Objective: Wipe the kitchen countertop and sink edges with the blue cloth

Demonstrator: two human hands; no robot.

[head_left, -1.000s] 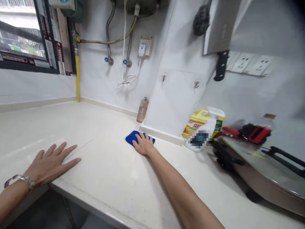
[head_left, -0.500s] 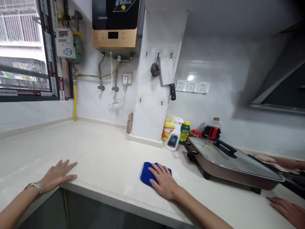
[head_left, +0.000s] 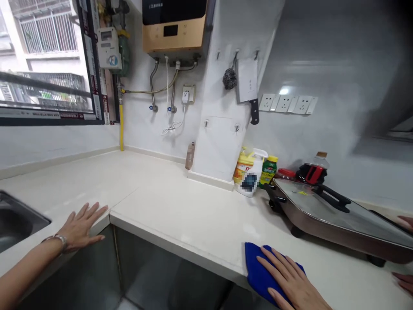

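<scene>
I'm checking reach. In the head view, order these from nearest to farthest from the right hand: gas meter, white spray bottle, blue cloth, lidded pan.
1. Blue cloth: under the right hand.
2. Lidded pan: just beyond, to the right.
3. White spray bottle: farther back, left of the pan.
4. Gas meter: high up, beside the window.

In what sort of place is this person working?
Most likely a home kitchen: a lidded pan stands on the white counter, a cleaver hangs above it, and part of a sink shows at the left.

Scourer and cleaver hanging on hooks, black-and-gold water heater, lidded brown pan, yellow pipe
</scene>
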